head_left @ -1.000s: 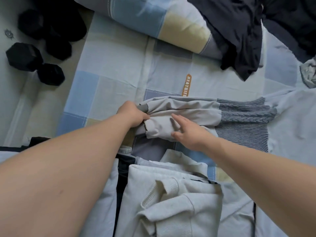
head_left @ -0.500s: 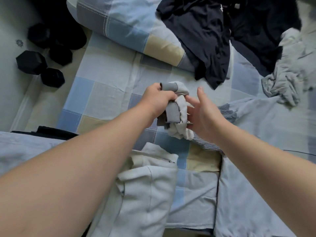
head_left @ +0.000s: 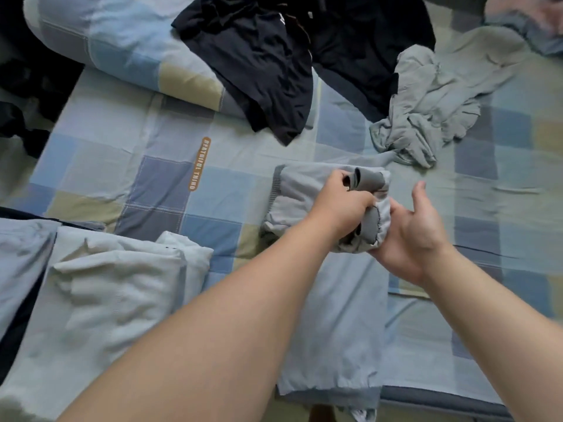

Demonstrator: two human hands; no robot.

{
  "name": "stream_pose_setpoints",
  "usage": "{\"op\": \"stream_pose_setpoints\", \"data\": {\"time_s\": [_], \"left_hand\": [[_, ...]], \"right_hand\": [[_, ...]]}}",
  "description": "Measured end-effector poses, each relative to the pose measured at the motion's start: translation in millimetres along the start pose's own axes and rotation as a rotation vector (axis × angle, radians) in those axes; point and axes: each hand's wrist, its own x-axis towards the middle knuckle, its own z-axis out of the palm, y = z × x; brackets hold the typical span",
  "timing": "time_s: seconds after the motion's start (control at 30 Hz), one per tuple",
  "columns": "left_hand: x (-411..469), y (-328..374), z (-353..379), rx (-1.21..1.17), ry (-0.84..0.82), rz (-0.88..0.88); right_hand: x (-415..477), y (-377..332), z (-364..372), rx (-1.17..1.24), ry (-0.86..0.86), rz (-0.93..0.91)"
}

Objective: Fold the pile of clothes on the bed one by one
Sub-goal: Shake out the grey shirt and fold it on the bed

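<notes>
A pale grey garment (head_left: 298, 196) with darker grey cuffs is bunched over the checked bed sheet (head_left: 100, 166), its lower part lying flat toward me. My left hand (head_left: 341, 202) grips the gathered cuffs of the garment from above. My right hand (head_left: 414, 229) is beside it on the right, palm toward the bundle, fingers mostly straight and touching the cloth's lower edge. Unfolded clothes lie at the back: a black garment (head_left: 262, 62) and a crumpled grey-green one (head_left: 426, 108).
A folded whitish garment (head_left: 115, 284) lies at the near left, with another pale blue piece (head_left: 21, 257) beside it. A rolled checked quilt (head_left: 122, 47) runs along the back left. Dark objects (head_left: 18, 117) sit on the floor beyond the bed's left edge.
My left hand has carried the garment's sleeve end rightward across the body and bunched it. My right hand moved right with it. The view swung right, showing more of the unfolded pile.
</notes>
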Motion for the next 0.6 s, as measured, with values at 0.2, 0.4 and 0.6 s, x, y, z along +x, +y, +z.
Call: {"op": "stream_pose_setpoints", "data": {"time_s": [0.2, 0.4, 0.6], "left_hand": [[-1.8, -18.2, 169.2, -0.002, -0.001, -0.067], [12.5, -33.5, 265.3, 0.005, -0.055, -0.062], [23.4, -47.5, 262.5, 0.106, 0.014, -0.027]], "right_hand": [[-27.6, -50.8, -148.9, 0.047, 0.05, -0.004], [-34.9, -78.9, -239.3, 0.069, 0.125, -0.074], [-23.6, -79.0, -258.2, -0.048, 0.137, -0.05]]}}
